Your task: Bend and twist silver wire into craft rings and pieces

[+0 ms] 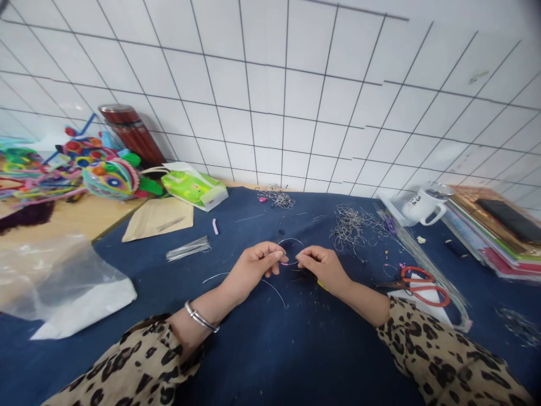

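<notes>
A thin silvery wire [291, 239] is bent into a small loop between my two hands, over the dark blue cloth. My left hand [258, 262] pinches the loop's left side, and a bit of pink shows on the wire by its fingertips. On the right side, my right hand [323, 267] pinches the same loop between thumb and fingers. Something yellow peeks out beneath the right hand. A longer curved wire [276, 290] lies on the cloth, passing under my left wrist. What the lower fingers of each hand touch is hidden.
Orange-handled scissors [426, 286] lie at the right, near long straight wires [439, 276] and a white mug [426, 206]. Tangled wire [350, 225] sits behind my right hand. A wire bundle [189, 249], a plastic bag [71, 282] and a green bag [192, 186] are on the left.
</notes>
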A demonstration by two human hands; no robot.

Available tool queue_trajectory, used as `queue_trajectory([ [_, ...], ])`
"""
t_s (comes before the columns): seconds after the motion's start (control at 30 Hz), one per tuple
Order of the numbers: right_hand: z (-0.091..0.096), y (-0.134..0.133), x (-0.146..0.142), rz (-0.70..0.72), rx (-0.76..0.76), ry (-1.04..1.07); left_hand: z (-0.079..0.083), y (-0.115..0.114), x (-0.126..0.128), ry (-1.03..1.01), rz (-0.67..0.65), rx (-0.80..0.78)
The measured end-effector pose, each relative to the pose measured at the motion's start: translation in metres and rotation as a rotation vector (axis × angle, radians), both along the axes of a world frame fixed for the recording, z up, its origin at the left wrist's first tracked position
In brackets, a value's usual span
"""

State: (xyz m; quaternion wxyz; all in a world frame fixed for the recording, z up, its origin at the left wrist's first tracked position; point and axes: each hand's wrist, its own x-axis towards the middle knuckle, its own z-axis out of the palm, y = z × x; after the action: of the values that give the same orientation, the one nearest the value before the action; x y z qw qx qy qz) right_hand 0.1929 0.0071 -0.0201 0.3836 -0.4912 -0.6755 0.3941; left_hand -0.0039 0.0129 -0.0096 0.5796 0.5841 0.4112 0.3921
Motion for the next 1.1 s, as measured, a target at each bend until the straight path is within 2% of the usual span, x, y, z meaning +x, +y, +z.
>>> queue_trajectory([
  [0.17,0.002,0.001,-0.001,0.031,-0.006,-0.027,-0.001,0.002,-0.002,-0.056,-0.004,-0.042],
  [0.5,0.008,-0.004,-0.005,0.120,0.043,-0.151,0.001,0.002,-0.005,0.002,0.036,0.045],
  [0.6,0.008,-0.004,-0.006,0.123,0.070,-0.151,0.003,0.009,-0.013,0.081,0.058,0.093],
  [0.73,0.007,-0.003,-0.006,0.096,0.050,-0.129,0.002,0.032,-0.036,0.214,0.148,0.209],
  [0.87,0.007,-0.003,-0.006,0.102,0.053,-0.150,-0.005,0.056,-0.065,0.584,0.177,0.383],
  [1.0,0.006,-0.002,-0.006,0.104,0.053,-0.165,-0.002,0.069,-0.086,0.690,0.273,0.450],
  [1.1,0.006,-0.002,-0.006,0.102,0.048,-0.177,0.004,0.068,-0.089,0.738,0.324,0.561],
])
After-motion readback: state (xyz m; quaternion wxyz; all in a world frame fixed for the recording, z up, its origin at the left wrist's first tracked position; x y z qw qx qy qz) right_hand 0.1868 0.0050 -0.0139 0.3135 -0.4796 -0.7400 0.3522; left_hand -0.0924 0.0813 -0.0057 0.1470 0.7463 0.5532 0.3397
